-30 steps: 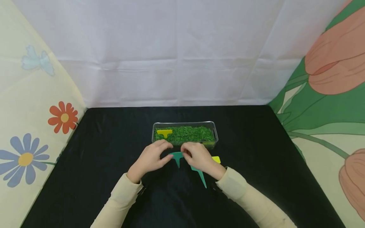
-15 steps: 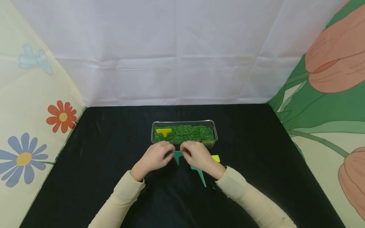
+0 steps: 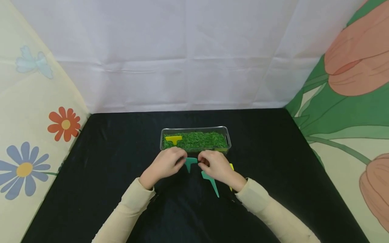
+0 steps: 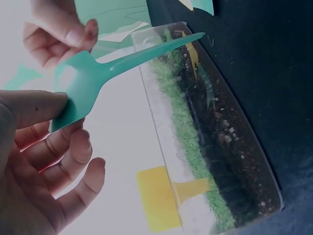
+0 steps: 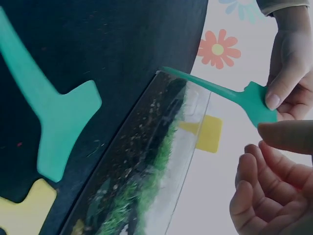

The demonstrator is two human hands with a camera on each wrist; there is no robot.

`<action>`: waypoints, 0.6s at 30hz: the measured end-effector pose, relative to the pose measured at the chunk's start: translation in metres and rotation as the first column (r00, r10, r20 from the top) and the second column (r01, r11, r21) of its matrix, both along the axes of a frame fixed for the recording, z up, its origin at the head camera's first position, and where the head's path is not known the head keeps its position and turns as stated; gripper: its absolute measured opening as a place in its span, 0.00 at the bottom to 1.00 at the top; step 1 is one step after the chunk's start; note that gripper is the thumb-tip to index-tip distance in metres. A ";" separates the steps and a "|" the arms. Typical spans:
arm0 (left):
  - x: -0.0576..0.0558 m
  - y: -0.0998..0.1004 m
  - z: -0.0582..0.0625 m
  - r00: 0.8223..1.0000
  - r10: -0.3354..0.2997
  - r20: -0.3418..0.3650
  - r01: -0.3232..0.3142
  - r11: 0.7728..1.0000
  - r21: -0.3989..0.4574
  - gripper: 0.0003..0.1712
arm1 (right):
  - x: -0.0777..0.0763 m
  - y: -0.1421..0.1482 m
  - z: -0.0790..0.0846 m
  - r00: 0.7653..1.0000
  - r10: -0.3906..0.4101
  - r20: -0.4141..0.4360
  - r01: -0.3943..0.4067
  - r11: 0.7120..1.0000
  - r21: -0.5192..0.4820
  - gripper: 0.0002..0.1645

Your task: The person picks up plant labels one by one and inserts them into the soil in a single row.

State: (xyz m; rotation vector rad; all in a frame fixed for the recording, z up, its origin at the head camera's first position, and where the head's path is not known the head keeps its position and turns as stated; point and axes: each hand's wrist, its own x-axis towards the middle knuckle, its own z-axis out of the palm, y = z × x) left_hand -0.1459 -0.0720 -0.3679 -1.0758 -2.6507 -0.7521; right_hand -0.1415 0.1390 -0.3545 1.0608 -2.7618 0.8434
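My left hand (image 3: 165,164) pinches a green T-shaped plant label (image 3: 190,162) between thumb and fingers, its pointed stem downward in the head view. In the left wrist view the label's broad head (image 4: 80,83) sits under the left thumb. Beside the label's other end is my right hand (image 3: 216,166), fingers loosely bent, a narrow gap separating it from the label. Just beyond both hands stands a clear plastic planter box (image 3: 194,129) with green grass (image 3: 200,139) over dark soil. A yellow plant label (image 3: 173,138) is stuck in the grass at its left end.
Another green plant label (image 3: 211,182) lies on the black cloth (image 3: 127,145) below my right hand. A yellow label (image 3: 232,166) lies there too, partly hidden by that hand. A white curtain (image 3: 152,60) hangs behind; flowered panels (image 3: 65,124) flank the table.
My right hand has let go of the green label and drawn slightly right. The left hand still holds the label, now a little farther forward. More of the lying labels shows.
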 end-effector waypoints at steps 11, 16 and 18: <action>-0.012 -0.004 0.017 0.998 0.030 -0.060 -0.027 0.998 0.050 0.03 | 0.004 0.021 -0.009 0.999 -0.052 0.016 0.051 0.998 0.037 0.05; -0.019 -0.006 0.024 0.995 0.037 -0.098 -0.032 0.998 0.047 0.03 | 0.007 0.029 -0.013 0.998 -0.061 0.033 0.060 0.997 0.045 0.05; -0.022 -0.006 0.026 0.992 0.042 -0.119 -0.036 0.998 0.052 0.02 | 0.008 0.031 -0.014 0.997 -0.068 0.042 0.066 0.997 0.049 0.06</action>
